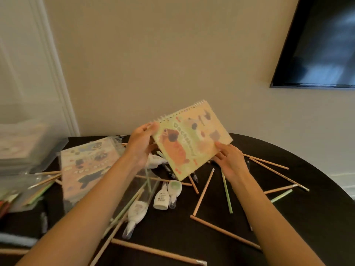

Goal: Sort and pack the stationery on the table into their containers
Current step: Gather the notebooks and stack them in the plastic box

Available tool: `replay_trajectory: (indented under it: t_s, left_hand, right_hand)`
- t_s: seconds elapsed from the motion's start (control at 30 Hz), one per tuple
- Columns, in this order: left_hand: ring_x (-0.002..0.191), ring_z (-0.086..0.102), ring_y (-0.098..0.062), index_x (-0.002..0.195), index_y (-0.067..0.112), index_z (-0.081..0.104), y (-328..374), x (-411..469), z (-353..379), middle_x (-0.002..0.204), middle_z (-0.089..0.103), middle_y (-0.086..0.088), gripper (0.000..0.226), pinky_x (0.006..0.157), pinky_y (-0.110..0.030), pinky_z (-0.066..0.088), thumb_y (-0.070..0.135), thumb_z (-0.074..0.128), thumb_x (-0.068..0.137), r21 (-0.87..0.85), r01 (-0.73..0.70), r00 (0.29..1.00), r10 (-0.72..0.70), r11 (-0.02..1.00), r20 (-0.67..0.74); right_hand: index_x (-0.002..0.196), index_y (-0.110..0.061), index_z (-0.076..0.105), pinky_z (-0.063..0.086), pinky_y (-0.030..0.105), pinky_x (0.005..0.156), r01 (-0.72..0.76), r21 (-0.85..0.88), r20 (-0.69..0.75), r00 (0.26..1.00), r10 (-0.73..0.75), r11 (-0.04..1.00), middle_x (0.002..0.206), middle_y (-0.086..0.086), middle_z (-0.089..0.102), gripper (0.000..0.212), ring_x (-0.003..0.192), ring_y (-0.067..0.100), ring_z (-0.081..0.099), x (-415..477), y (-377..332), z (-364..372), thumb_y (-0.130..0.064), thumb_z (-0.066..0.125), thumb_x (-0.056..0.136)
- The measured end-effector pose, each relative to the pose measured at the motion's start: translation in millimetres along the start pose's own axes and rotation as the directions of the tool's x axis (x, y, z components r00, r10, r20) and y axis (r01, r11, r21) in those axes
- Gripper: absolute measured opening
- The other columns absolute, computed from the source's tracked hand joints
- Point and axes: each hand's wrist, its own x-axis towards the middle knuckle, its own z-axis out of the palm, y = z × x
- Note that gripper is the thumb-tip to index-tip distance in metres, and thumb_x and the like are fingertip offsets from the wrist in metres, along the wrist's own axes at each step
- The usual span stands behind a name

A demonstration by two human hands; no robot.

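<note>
Head view: left hand point(143, 144) pinches the spiral notebook point(192, 143) by its bound corner, right hand point(231, 163) grips the opposite edge, above scattered pencils point(203, 192) on the worktop point(288, 217).

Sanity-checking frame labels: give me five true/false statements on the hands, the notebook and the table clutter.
1. Both the left hand and the right hand hold the spiral notebook above the table. True.
2. The notebook's spiral runs along its lower edge. False: it runs along the top edge, away from the person.
3. The pencils are packed in a container. False: they lie scattered loose on the table.
4. A second notebook lies flat at the left. True.
5. The white bottle stands upright. False: it lies on its side.
</note>
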Motion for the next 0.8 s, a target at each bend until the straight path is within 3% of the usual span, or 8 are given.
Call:
replay_trajectory:
  t_s: [0.07,0.17,0.33,0.47,0.57,0.63,0.73,0.8]
  left_hand:
    - [0.065,0.067,-0.019,0.089,0.007,0.062,10,-14,-20,0.077,0.07,-0.006,0.021,0.059,-0.03,0.052,0.021,0.049,0.096,-0.096,0.009,0.999,-0.013,0.995,-0.035]
    - [0.064,0.069,-0.019,0.086,0.007,0.063,26,-38,-51,0.08,0.071,-0.008,0.022,0.06,-0.033,0.056,0.023,0.05,0.096,-0.136,0.031,0.993,-0.046,0.99,-0.105]
    - [0.059,0.066,-0.015,0.079,0.01,0.06,47,-61,-83,0.067,0.068,-0.004,0.023,0.049,-0.024,0.05,0.024,0.052,0.095,0.154,0.075,0.989,-0.054,0.985,-0.136]
    - [0.076,0.059,-0.02,0.095,0.006,0.059,49,-71,-109,0.09,0.062,-0.01,0.024,0.064,-0.03,0.047,0.023,0.042,0.099,0.458,0.123,0.986,-0.057,0.881,-0.155]
    - [0.104,0.054,-0.025,0.117,0.011,0.055,36,-74,-137,0.111,0.057,-0.007,0.025,0.08,-0.031,0.043,0.013,0.045,0.094,0.79,0.051,0.997,0.014,0.612,-0.075]
    - [0.126,0.042,-0.023,0.138,0.015,0.04,22,-81,-154,0.138,0.044,-0.005,0.052,0.096,-0.03,0.038,0.016,0.056,0.089,0.945,-0.053,0.992,-0.09,0.323,0.087]
    - [0.139,0.021,-0.026,0.148,0.022,0.019,-2,-82,-169,0.151,0.023,-0.004,0.08,0.111,-0.039,0.026,0.036,0.064,0.083,0.989,-0.131,0.971,-0.208,-0.068,0.114]
    - [0.139,0.019,-0.03,0.147,0.024,0.022,-13,-84,-171,0.151,0.022,-0.006,0.067,0.111,-0.045,0.025,0.034,0.056,0.089,0.975,-0.092,0.989,-0.135,-0.201,0.066]
  right_hand:
    - [0.1,-0.009,0.058,0.054,0.035,0.074,-0.01,-0.041,0.05,0.999,0.012,0.999,0.098,0.007,0.064,0.015,0.089,0.02,0.062,-20,4,7,0.0,0.054,0.088]
    - [0.103,-0.01,0.059,0.054,0.039,0.077,-0.02,-0.127,0.133,0.99,0.037,0.992,0.097,0.007,0.066,0.016,0.092,0.022,0.062,-53,17,16,-0.006,0.054,0.088]
    - [0.11,-0.022,0.055,0.054,0.036,0.065,-0.029,-0.4,0.329,0.928,0.173,0.916,0.096,0.004,0.07,0.02,0.086,0.022,0.067,-95,21,38,-0.012,0.049,0.093]
    - [0.119,-0.024,0.049,0.056,0.03,0.053,0.054,-0.448,0.237,0.97,0.06,0.892,0.101,0.004,0.065,0.035,0.082,0.022,0.067,-105,23,55,-0.002,0.049,0.092]
    - [0.131,-0.017,0.046,0.055,0.029,0.046,-0.045,-0.293,0.157,0.983,0.095,0.955,0.103,0.006,0.062,0.044,0.085,0.023,0.063,-107,25,53,0.004,0.045,0.091]
    - [0.131,-0.018,0.044,0.054,0.028,0.044,-0.122,-0.271,0.13,0.978,0.162,0.955,0.102,0.007,0.06,0.044,0.085,0.023,0.062,-111,26,45,0.003,0.046,0.092]
    - [0.127,-0.016,0.046,0.059,0.032,0.053,-0.221,-0.312,0.149,0.949,0.278,0.924,0.105,0.011,0.062,0.041,0.089,0.025,0.062,-118,29,33,0.001,0.048,0.09]
    - [0.128,-0.017,0.047,0.058,0.034,0.056,-0.25,-0.394,0.157,0.93,0.332,0.884,0.108,0.012,0.062,0.041,0.09,0.026,0.063,-127,31,31,0.0,0.049,0.09]
